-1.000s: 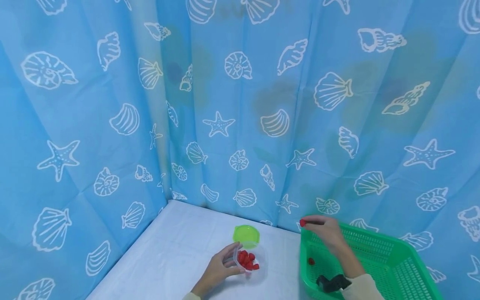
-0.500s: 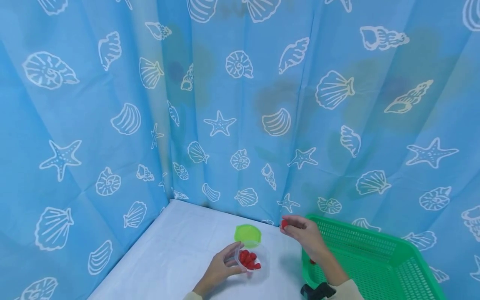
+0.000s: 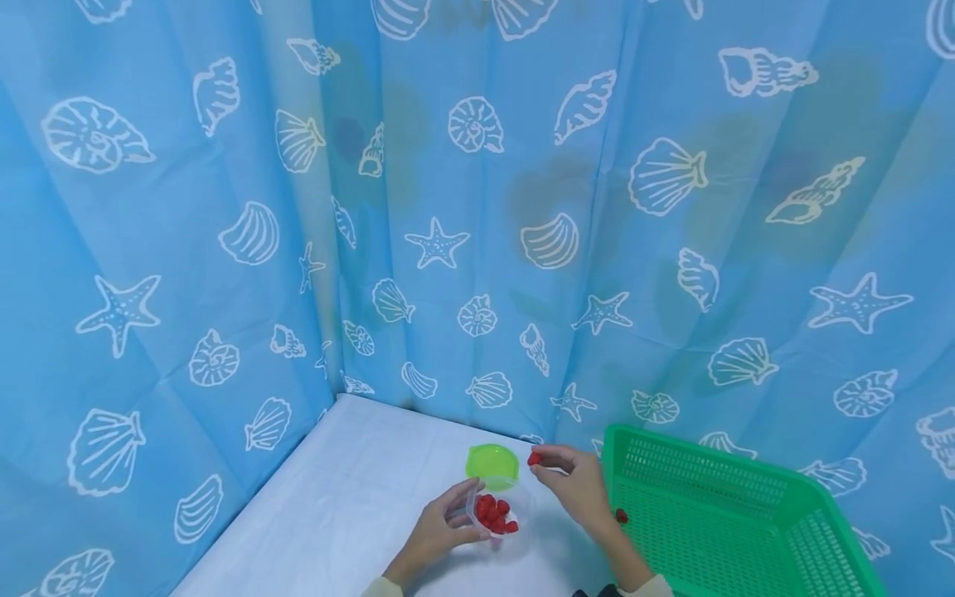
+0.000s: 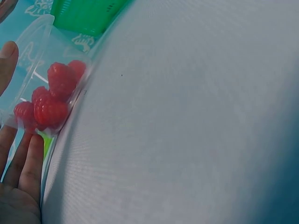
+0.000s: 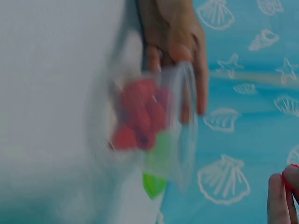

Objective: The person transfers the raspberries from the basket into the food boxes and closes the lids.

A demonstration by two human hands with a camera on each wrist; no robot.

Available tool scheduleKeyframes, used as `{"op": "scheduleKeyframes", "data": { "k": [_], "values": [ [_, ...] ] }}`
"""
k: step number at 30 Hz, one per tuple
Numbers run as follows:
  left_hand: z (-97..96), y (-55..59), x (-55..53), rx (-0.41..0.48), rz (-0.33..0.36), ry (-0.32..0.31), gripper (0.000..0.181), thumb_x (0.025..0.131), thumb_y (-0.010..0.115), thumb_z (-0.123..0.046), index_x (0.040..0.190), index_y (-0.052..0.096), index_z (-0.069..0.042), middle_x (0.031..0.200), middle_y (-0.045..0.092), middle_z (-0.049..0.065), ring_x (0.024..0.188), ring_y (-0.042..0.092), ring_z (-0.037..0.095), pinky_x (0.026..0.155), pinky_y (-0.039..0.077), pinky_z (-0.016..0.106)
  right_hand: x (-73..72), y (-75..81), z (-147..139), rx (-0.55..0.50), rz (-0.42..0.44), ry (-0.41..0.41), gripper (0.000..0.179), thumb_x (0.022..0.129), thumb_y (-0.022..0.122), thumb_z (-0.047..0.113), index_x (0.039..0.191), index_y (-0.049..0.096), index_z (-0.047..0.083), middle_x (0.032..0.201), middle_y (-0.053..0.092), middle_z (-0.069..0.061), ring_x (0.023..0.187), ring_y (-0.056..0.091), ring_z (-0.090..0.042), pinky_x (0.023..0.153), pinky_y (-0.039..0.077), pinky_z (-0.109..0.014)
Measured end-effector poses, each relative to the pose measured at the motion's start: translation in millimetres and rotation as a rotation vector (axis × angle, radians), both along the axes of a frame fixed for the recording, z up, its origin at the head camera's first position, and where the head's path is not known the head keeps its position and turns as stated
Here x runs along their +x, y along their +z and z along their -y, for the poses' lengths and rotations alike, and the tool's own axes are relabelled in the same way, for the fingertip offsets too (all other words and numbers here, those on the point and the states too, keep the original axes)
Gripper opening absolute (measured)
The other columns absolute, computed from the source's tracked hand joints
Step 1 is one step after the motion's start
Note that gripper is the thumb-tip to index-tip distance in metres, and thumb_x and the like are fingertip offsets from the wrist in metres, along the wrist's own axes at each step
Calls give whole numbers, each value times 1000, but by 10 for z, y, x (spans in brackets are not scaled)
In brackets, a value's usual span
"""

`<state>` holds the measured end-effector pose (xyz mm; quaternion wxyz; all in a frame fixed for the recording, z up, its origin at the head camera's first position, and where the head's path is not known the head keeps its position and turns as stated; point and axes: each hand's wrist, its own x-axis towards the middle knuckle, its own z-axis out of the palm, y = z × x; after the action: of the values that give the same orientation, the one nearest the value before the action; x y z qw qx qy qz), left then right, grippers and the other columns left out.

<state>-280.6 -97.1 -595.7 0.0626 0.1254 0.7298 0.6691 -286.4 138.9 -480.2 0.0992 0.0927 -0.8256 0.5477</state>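
A clear plastic container (image 3: 515,498) with several raspberries (image 3: 493,513) in it stands on the white table. My left hand (image 3: 440,531) grips its left side, thumb in front and fingers behind, as the left wrist view also shows. Between the thumb and fingertips of my right hand (image 3: 574,485) is a single raspberry (image 3: 535,458), held just right of the container and above the table. In the right wrist view that raspberry (image 5: 293,169) is mostly cut off at the edge. The lime green lid (image 3: 492,464) lies behind the container.
A green plastic basket (image 3: 746,489) stands on the right, with one raspberry (image 3: 622,516) near its left wall. Blue curtains (image 3: 477,249) with white shell prints hang behind and along the left of the white table (image 3: 336,497).
My right hand has moved left with its raspberry, from over the basket's edge to beside the container. My left hand keeps its hold on the container.
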Motion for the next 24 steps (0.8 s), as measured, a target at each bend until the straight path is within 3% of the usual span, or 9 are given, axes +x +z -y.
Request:
{"op": "scheduleKeyframes", "data": {
  "k": [7,15,24],
  "values": [
    [4,28,22,-1,-2,-2,81,79,83,-28,148,42,-15,144,51,4,133,45,31,100,47,42,73,-264,268,14,-34,-26,23,81,78,6,102,75,15,98,69,2,92,69,-15,77,58,-26],
    [6,13,13,-2,-14,6,82,78,83,-31,148,43,-17,144,51,1,132,47,28,99,48,42,63,-500,399,87,-19,48,26,80,78,4,106,74,10,95,67,2,92,69,-16,74,58,-25],
    [24,0,1,4,-42,-13,84,77,83,-32,148,42,-14,145,50,1,134,45,27,100,48,35,63,-584,428,202,-48,102,26,79,78,3,105,74,7,95,66,2,91,68,-14,75,59,-28]
  ]
}}
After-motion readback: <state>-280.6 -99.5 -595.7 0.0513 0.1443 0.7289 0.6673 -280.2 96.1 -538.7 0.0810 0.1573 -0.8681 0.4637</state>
